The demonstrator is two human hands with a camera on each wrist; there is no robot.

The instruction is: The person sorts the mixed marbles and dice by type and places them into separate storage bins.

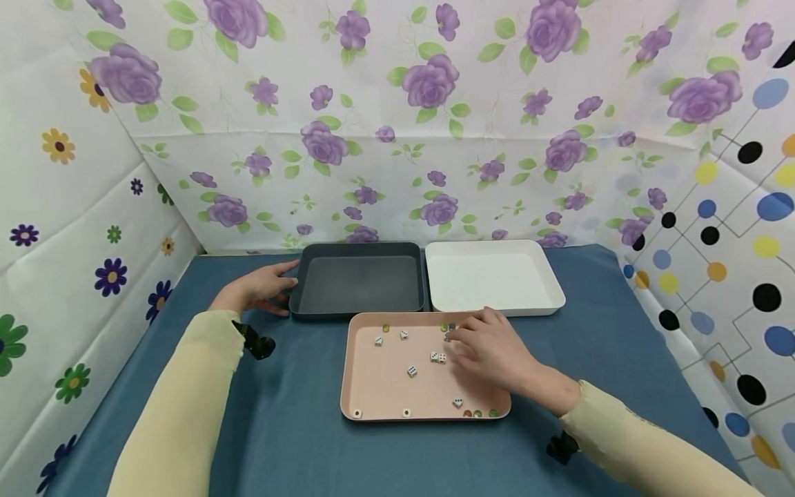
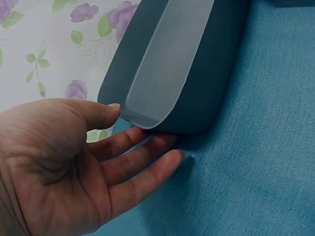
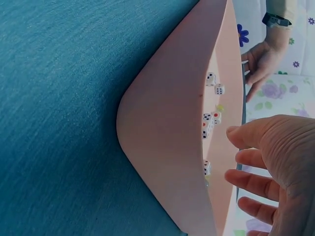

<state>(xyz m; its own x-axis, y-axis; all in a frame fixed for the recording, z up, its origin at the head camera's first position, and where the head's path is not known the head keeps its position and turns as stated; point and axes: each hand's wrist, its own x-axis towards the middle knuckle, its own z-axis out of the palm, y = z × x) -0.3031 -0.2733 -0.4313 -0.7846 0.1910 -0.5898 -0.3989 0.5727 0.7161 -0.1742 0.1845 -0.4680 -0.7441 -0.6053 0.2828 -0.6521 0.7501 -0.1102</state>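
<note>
My left hand [image 1: 257, 286] is at the left end of a dark grey tray [image 1: 297, 310]. In the left wrist view its thumb [image 2: 106, 115] meets the rim, and the other fingers lie loosely by the outer wall. Over the right part of a pink tray [image 1: 379, 393] hovers my right hand [image 1: 487, 348], fingers spread and slightly bent, nothing visible between them. Several white dice lie in the pink tray, among them one die [image 1: 412, 371] near the middle and a pair of dice [image 1: 437, 357] close to my right fingertips. Small green translucent pieces [image 1: 386, 328] lie there too.
A white tray [image 1: 497, 276] stands right beside the dark grey one, behind the pink tray. More small reddish and green pieces [image 1: 477, 414] sit at the pink tray's front right. Blue cloth [image 1: 292, 428] covers the table, and flowered sheets [image 1: 385, 172] hang behind it.
</note>
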